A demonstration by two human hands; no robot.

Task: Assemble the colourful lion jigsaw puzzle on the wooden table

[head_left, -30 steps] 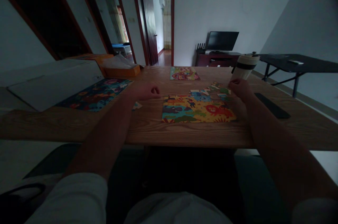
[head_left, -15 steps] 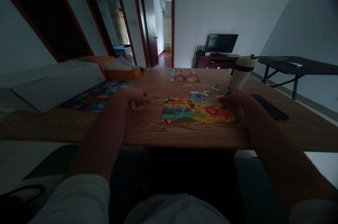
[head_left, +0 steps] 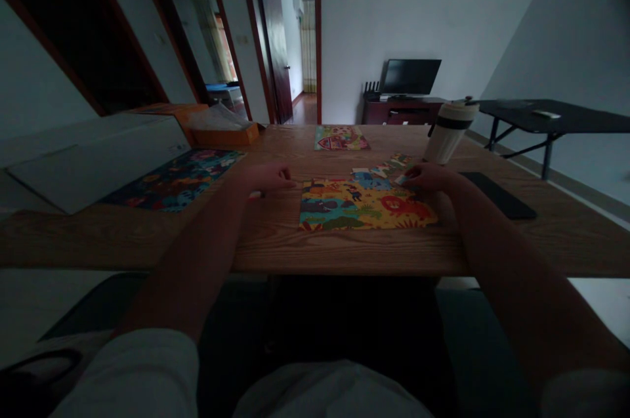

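A partly assembled jigsaw puzzle point(head_left: 367, 211) with yellow ground, a red lion and a blue pool lies flat on the wooden table. My right hand point(head_left: 427, 177) pinches a small pale puzzle piece point(head_left: 402, 179) above its upper right edge. Beyond that edge, joined and loose pieces point(head_left: 401, 162) form a rough strip. Left of the puzzle, my left hand point(head_left: 268, 178) hovers low, its fingers bent with a gap between thumb and fingers. No piece shows in it. Part of a loose piece point(head_left: 256, 195) shows beneath this hand.
A dark blue picture puzzle point(head_left: 177, 178) lies at left beside a white box point(head_left: 98, 159) and an orange box point(head_left: 226, 137). Another colourful picture point(head_left: 342, 138) is farther back. A tumbler point(head_left: 450, 132) and a black flat slab point(head_left: 499, 196) stand and lie at right.
My left hand has shifted right, from over the loose pieces towards the puzzle's left edge. My right hand has moved slightly left with its piece, nearer the puzzle's upper part.
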